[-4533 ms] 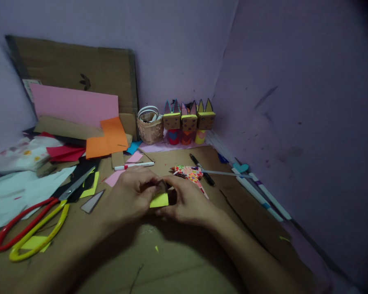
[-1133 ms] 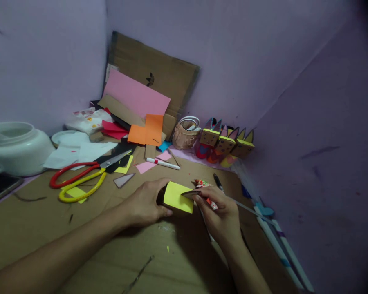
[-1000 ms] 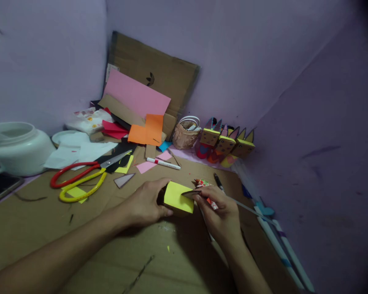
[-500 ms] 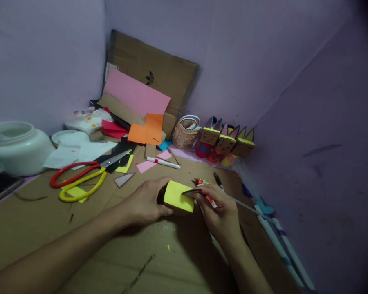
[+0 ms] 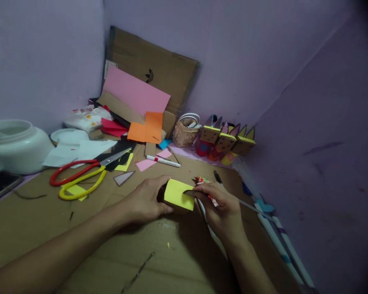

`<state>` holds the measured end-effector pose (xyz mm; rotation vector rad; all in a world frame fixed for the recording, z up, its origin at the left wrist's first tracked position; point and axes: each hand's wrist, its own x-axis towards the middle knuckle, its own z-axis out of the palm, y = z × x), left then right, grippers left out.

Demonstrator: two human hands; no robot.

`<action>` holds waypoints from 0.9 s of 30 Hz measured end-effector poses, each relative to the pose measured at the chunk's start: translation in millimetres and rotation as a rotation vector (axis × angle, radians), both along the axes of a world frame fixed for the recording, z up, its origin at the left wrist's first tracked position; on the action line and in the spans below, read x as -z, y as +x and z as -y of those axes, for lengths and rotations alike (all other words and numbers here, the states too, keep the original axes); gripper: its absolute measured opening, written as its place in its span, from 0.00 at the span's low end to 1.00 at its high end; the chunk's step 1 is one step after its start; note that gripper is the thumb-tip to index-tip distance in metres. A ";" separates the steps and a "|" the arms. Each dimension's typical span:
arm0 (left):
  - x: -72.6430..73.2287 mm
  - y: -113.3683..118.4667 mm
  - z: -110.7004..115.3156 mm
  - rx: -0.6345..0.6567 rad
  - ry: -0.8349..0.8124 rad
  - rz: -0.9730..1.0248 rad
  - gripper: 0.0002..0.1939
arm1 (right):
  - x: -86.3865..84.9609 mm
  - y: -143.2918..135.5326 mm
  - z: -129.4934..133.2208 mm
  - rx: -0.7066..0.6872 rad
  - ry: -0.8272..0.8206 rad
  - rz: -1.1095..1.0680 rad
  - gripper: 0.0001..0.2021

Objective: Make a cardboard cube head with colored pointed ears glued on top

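Note:
My left hand (image 5: 150, 200) is closed round the left end of a small cardboard box (image 5: 179, 194) whose upper face is covered in bright yellow paper. Between the thumb and fingers of my right hand (image 5: 219, 206) is a small dark pointed cardboard piece (image 5: 190, 192), its tip over the right part of the yellow face. Whether the tip touches the paper I cannot tell. Behind my right hand lie pencils (image 5: 202, 179) with a patterned wrap, partly hidden. A loose grey triangle (image 5: 124, 178) edged in dark lies on the cardboard left of the box.
Red and yellow handled scissors (image 5: 88, 173) lie at the left, near a white pot (image 5: 21, 149). A marker (image 5: 163, 161) and paper scraps lie behind my hands. Several eared cardboard figures (image 5: 227, 141) stand by the wall beside a brown cup (image 5: 185, 132). White tubes (image 5: 290, 249) line the right edge.
My right hand has shifted very slightly to the right with the pointed piece, whose tip sits a little farther right over the yellow face. My left hand and the box stay nearly still.

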<state>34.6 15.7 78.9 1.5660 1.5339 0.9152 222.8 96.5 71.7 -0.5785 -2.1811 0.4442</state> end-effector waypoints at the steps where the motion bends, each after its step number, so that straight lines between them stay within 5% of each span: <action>1: -0.2 0.0 0.1 -0.002 -0.005 0.007 0.19 | 0.1 0.0 -0.1 0.003 0.004 -0.007 0.08; 21: -3.3 0.6 -0.5 0.000 -0.013 0.016 0.18 | 1.8 -2.8 3.8 0.026 -0.031 -0.078 0.06; 27: -4.6 -0.1 -0.2 -0.020 -0.017 -0.024 0.19 | 0.2 -1.0 5.3 0.066 -0.157 -0.118 0.05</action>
